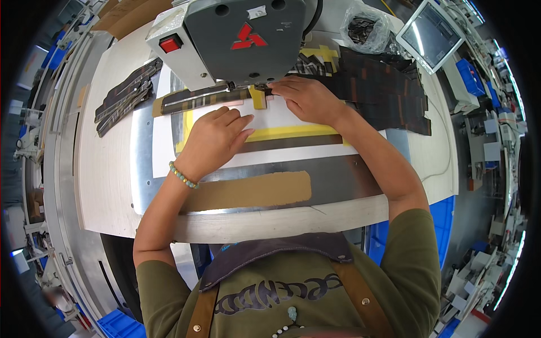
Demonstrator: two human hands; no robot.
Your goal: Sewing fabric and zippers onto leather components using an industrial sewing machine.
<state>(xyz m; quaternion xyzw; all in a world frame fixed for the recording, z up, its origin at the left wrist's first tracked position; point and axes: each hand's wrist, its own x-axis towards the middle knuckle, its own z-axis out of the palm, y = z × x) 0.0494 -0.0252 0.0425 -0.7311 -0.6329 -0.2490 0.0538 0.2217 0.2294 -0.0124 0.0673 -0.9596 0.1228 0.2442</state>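
Note:
A sewing machine head [248, 42], grey with a red emblem, stands over the work. My left hand [217, 138] hovers in front of it above the white sheet, fingers loosely bent and thumb apart, with nothing visible in it. My right hand [307, 100] reaches in under the head, its fingertips together by the stitching area. What these fingertips grip is too small to make out. Left of them a dark plaid fabric strip [194, 101] lies along a guide. A yellow tape piece [257, 98] sits just below the stitching area, between my hands.
Dark fabric strips are stacked at the right [383, 93], and a smaller strip pile [127, 98] lies at the left. A clear plastic bag [366, 28] of dark pieces and a tablet screen [431, 35] stand at the back right. A brown board [253, 190] lies near the front edge.

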